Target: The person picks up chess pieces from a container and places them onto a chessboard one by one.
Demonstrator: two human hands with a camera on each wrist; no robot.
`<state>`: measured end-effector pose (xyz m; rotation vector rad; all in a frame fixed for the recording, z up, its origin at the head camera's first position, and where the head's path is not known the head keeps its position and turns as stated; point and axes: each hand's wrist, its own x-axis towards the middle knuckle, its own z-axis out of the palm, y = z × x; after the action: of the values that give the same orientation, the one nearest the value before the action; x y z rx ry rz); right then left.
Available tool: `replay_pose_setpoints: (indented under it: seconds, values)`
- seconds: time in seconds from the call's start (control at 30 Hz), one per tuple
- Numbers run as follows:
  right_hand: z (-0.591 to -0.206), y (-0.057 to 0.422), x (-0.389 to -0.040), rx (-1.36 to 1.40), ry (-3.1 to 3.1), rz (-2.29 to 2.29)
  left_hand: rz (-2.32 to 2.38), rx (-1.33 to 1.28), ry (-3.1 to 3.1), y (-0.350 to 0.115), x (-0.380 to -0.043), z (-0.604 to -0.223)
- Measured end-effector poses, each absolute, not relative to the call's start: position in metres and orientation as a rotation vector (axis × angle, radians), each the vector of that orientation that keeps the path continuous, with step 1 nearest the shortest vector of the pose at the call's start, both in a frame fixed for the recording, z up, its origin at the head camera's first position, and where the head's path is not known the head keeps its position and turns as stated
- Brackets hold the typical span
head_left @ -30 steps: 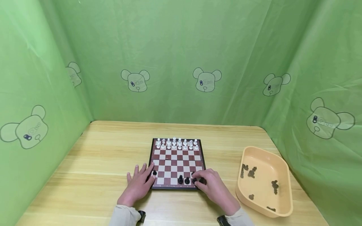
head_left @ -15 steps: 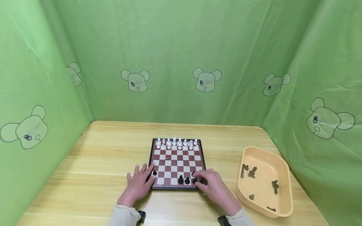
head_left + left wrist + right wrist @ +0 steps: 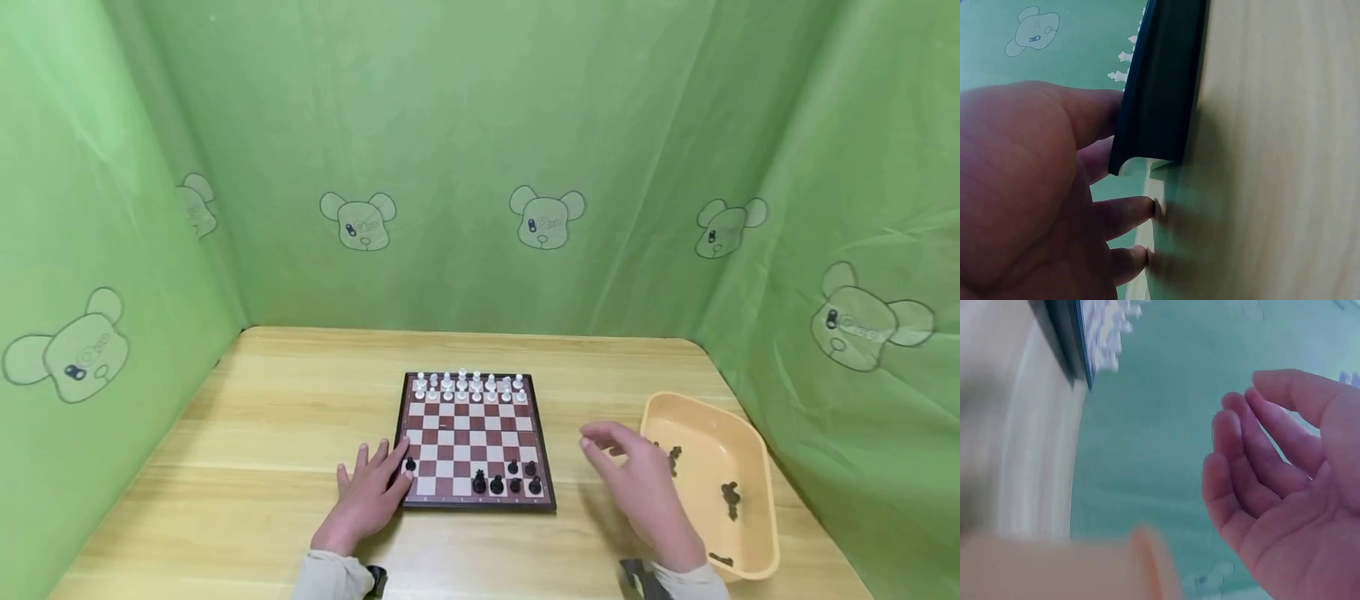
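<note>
The chessboard [image 3: 462,439] lies flat on the table. My left hand [image 3: 363,498] rests at its left edge with fingers spread, thumb and index finger at the rim on either side of a black pawn [image 3: 410,464]. In the left wrist view the thumb side meets the board's dark side edge [image 3: 1163,81]. My right hand [image 3: 645,479] is in the air between the board and the tray, holding nothing, its fingers loosely bent. At the near right of the board stand several black pieces, among them a tall king [image 3: 479,481] and a pawn [image 3: 513,467].
Two rows of white chess pieces [image 3: 477,387] stand along the board's far side. A pale orange tray [image 3: 765,500] with several dark pieces [image 3: 731,493] is on the right, partly hidden by the right hand. Green curtains [image 3: 450,100] enclose the wooden table [image 3: 300,392].
My right hand has let go of the black pieces at the board's near right corner and moved right, toward the tray. The left hand has stayed at the board's edge.
</note>
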<state>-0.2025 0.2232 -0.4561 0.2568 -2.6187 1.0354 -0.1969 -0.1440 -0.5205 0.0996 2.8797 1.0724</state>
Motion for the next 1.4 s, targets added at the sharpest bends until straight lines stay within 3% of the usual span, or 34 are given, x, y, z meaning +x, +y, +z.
replay_pose_setpoints:
  seconds: [0.43, 0.83, 1.13, 1.4]
  values:
    - [-0.458, 0.300, -0.201, -0.221, -2.831, 0.966, 1.054, 0.101, 2.896, -0.144, -0.197, -0.525]
    - [-0.470, 0.322, -0.192, -0.252, -3.249, 0.963, 1.074, 0.093, 2.865, -0.143, -0.193, -0.521]
    - [-0.481, 0.322, -0.196, -0.236, -3.274, 0.996, 1.093, 0.085, 2.892, -0.145, -0.199, -0.532]
    - [-0.483, 0.318, -0.195, -0.225, -3.263, 1.057, 1.082, 0.097, 2.864, -0.144, -0.195, -0.520]
